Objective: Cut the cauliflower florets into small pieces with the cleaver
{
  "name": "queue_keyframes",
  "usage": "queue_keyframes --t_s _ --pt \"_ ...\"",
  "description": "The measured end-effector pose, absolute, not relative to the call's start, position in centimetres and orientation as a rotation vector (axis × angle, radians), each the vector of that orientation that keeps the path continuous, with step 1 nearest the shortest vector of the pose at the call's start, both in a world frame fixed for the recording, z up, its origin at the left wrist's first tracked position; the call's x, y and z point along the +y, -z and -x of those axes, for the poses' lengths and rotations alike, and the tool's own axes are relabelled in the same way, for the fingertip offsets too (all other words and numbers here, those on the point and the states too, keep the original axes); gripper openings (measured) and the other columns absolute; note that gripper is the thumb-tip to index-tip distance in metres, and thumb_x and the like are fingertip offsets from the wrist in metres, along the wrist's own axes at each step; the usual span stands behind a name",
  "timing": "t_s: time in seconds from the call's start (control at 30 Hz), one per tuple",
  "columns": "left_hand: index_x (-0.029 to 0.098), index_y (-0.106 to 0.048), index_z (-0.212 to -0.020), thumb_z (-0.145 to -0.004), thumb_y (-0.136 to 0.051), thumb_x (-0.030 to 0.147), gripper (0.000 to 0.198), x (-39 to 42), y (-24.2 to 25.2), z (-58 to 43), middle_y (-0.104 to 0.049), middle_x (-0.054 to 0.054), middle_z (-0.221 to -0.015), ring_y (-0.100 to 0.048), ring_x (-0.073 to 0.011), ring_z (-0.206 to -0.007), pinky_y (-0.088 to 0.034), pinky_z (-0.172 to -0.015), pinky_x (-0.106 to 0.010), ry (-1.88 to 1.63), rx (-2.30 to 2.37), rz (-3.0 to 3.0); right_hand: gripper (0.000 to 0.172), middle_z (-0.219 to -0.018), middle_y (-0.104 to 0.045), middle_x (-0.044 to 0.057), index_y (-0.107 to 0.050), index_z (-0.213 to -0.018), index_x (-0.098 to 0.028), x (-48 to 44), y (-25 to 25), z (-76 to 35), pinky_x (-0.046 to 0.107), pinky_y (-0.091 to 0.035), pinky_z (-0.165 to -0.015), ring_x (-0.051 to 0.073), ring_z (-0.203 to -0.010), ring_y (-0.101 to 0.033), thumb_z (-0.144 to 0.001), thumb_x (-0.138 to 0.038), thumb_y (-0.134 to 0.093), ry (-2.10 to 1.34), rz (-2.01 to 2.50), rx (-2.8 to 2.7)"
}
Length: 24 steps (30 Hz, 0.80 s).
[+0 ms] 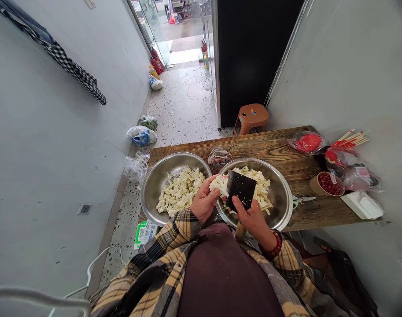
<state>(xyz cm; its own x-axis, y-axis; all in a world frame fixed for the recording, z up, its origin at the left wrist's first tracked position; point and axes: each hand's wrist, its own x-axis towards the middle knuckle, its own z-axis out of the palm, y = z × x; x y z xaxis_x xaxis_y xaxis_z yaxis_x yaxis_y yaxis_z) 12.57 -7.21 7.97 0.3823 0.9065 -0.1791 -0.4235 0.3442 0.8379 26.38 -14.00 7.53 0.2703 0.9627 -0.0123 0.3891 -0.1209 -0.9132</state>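
Between two steel bowls, my left hand (204, 202) is closed around a white cauliflower piece (219, 185). A dark, wide cleaver blade (241, 188) stands against the right side of that piece, with white bits stuck on it. My right hand (252, 219) grips the cleaver over the near edge of the right bowl (285, 207); its wooden handle points toward my body. More cauliflower (262, 185) lies in the right bowl, partly hidden by the blade. Small florets (179, 192) are heaped in the left bowl (149, 193).
On the wooden table (273, 147) are a plastic bag (219, 156), scissors (303, 199), a cup of red pieces (329, 183), red-tipped sticks (351, 140) and tissues (362, 204). Behind it stands a brown stool (252, 115). Bags (141, 135) lie on the floor at left.
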Motion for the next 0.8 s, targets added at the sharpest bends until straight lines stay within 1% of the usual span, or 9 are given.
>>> queue_keyframes --t_s 0.1,0.17,0.3,0.4,0.5,0.6,0.7,0.8 --pt "0.021 -0.057 -0.115 -0.075 -0.069 0.030 0.043 -7.3 -7.8 -12.7 -0.061 -0.005 -0.110 -0.056 -0.0146 -0.086 -0.045 -0.070 -0.026 -0.972 0.737 -0.792 0.046 -0.081 -0.071 0.013 -0.069 -0.087 -0.017 -13.8 -7.5 -26.3 0.033 -0.051 -0.072 0.024 -0.079 -0.067 -0.089 -0.053 -0.040 -0.755 1.684 -1.376" --pt "0.021 -0.057 -0.115 -0.074 -0.069 0.031 0.044 -7.4 -7.5 -12.8 -0.061 -0.005 -0.109 -0.056 -0.0146 -0.086 -0.045 -0.071 -0.025 -0.976 0.751 -0.794 0.045 -0.081 -0.070 0.013 -0.068 -0.087 -0.018 -13.7 -7.4 -26.2 0.033 -0.050 -0.073 0.025 -0.081 -0.066 -0.090 -0.052 -0.039 -0.673 1.724 -1.408" --pt "0.021 -0.058 -0.114 -0.073 -0.071 0.031 0.044 -7.6 -7.2 -13.1 -0.063 -0.004 -0.106 -0.056 -0.0150 -0.090 -0.043 -0.080 -0.026 -0.981 0.773 -0.800 0.046 -0.081 -0.070 0.014 -0.067 -0.093 -0.014 -13.3 -7.3 -26.2 0.033 -0.049 -0.070 0.024 -0.077 -0.066 -0.091 -0.051 -0.039 -0.658 1.737 -1.417" --pt "0.021 -0.058 -0.113 -0.073 -0.071 0.030 0.043 -7.7 -7.0 -13.1 -0.063 -0.003 -0.105 -0.055 -0.0143 -0.091 -0.042 -0.085 -0.026 -0.984 0.776 -0.796 0.045 -0.078 -0.071 0.012 -0.066 -0.095 -0.013 -12.9 -7.2 -26.2 0.031 -0.049 -0.066 0.023 -0.072 -0.066 -0.091 -0.050 -0.040 -0.711 1.703 -1.392" --pt "0.021 -0.058 -0.113 -0.071 -0.072 0.031 0.045 -7.8 -6.7 -13.1 -0.064 -0.002 -0.102 -0.056 -0.0142 -0.089 -0.042 -0.084 -0.027 -0.964 0.797 -0.790 0.043 -0.080 -0.071 0.012 -0.066 -0.097 -0.015 -12.7 -6.8 -26.1 0.030 -0.049 -0.066 0.022 -0.074 -0.066 -0.091 -0.049 -0.041 -0.657 1.700 -1.414" --pt "0.021 -0.058 -0.109 -0.069 -0.074 0.033 0.045 -7.9 -6.2 -13.1 -0.064 -0.001 -0.094 -0.057 -0.0133 -0.084 -0.043 -0.081 -0.026 -0.978 0.847 -0.787 0.041 -0.083 -0.071 0.012 -0.065 -0.099 -0.014 -12.6 -6.4 -25.8 0.029 -0.047 -0.064 0.023 -0.074 -0.066 -0.091 -0.047 -0.041 -0.542 1.736 -1.459" --pt "0.020 -0.059 -0.105 -0.066 -0.076 0.030 0.044 -7.7 -5.8 -13.1 -0.064 0.000 -0.091 -0.057 -0.0129 -0.082 -0.043 -0.080 -0.026 -0.985 0.901 -0.794 0.040 -0.077 -0.070 0.011 -0.063 -0.098 -0.013 -12.8 -6.0 -25.6 0.027 -0.043 -0.058 0.021 -0.067 -0.065 -0.093 -0.045 -0.039 -0.456 1.766 -1.543" --pt "0.020 -0.059 -0.106 -0.063 -0.077 0.026 0.047 -7.3 -5.5 -13.1 -0.064 -0.002 -0.094 -0.058 -0.0138 -0.082 -0.045 -0.078 -0.026 -0.906 0.927 -0.804 0.039 -0.070 -0.068 0.010 -0.062 -0.092 -0.013 -13.2 -5.8 -25.7 0.026 -0.037 -0.055 0.019 -0.062 -0.062 -0.095 -0.041 -0.036 -0.329 1.779 -1.656"
